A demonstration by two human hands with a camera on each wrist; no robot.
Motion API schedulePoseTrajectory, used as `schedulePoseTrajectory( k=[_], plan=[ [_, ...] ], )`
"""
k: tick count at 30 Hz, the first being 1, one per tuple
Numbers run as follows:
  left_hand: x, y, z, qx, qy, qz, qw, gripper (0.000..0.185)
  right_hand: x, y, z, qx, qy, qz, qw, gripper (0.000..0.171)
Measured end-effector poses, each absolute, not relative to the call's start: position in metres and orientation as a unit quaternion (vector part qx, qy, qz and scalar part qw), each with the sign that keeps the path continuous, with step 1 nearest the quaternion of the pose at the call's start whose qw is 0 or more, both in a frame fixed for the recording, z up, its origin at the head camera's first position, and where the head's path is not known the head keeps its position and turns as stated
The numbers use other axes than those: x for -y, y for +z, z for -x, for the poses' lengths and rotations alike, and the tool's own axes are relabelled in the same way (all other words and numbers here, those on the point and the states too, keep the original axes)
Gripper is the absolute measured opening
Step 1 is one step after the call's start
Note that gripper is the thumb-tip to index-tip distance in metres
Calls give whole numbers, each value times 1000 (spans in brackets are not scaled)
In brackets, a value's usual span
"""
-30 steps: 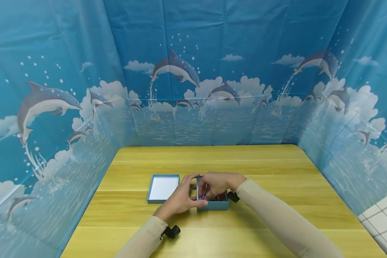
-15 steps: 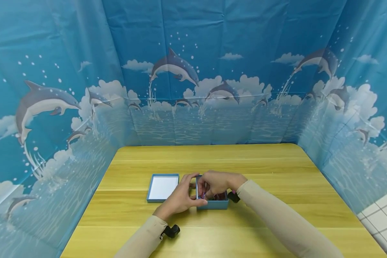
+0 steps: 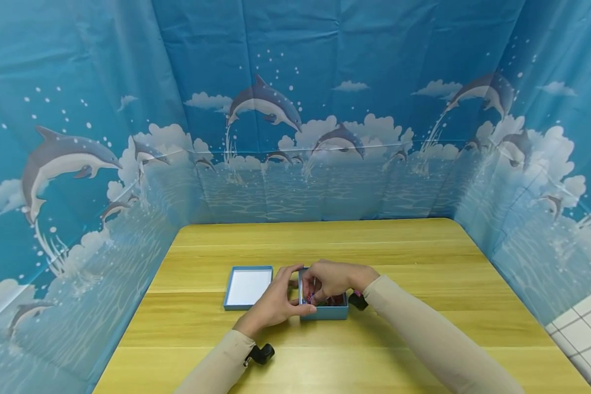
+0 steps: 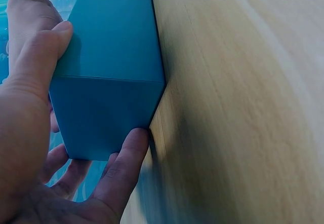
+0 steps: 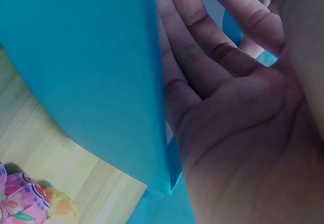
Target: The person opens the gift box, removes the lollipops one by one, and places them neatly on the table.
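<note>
Almost nothing has shifted over the last second; both hands stay at the blue box (image 3: 325,312) in the middle of the wooden table (image 3: 413,257), and only the view drifts a little; so the work inside the box looks to be still going on, with its lid (image 3: 248,287) lying open-side up just to the left, untouched. The left hand (image 3: 276,301) clamps the box's left end, thumb on the near wall and fingers (image 4: 121,168) curled round the corner against the table. The right hand (image 3: 332,279) arches over the open top, fingers bent down inside, where small pink wrapped sweets (image 3: 311,298) show; whether they pinch 1 I cannot tell; another wrapped sweet (image 5: 28,198) lies on the table beside the box.
</note>
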State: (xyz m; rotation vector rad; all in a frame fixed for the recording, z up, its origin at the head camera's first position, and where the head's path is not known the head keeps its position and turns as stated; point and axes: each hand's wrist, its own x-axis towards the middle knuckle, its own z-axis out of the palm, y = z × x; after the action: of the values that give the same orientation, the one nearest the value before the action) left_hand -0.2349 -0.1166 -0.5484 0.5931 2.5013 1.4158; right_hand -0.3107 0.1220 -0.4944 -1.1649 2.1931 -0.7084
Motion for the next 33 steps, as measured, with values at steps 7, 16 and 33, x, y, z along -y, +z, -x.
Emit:
schedulePoseTrajectory(
  k=[7,16,33],
  plan=[
    [117,-549,236,-846,483,-201,104,108,-124,-492,309,-817,-267,433,270,15],
    [117,-548,236,-844,486,-203,105,107,-126,-492,308,-822,-279,424,260,14],
    [117,-548,234,-837,496,-201,111,109,-130,-489,302,-823,-301,432,214,15]
  ],
)
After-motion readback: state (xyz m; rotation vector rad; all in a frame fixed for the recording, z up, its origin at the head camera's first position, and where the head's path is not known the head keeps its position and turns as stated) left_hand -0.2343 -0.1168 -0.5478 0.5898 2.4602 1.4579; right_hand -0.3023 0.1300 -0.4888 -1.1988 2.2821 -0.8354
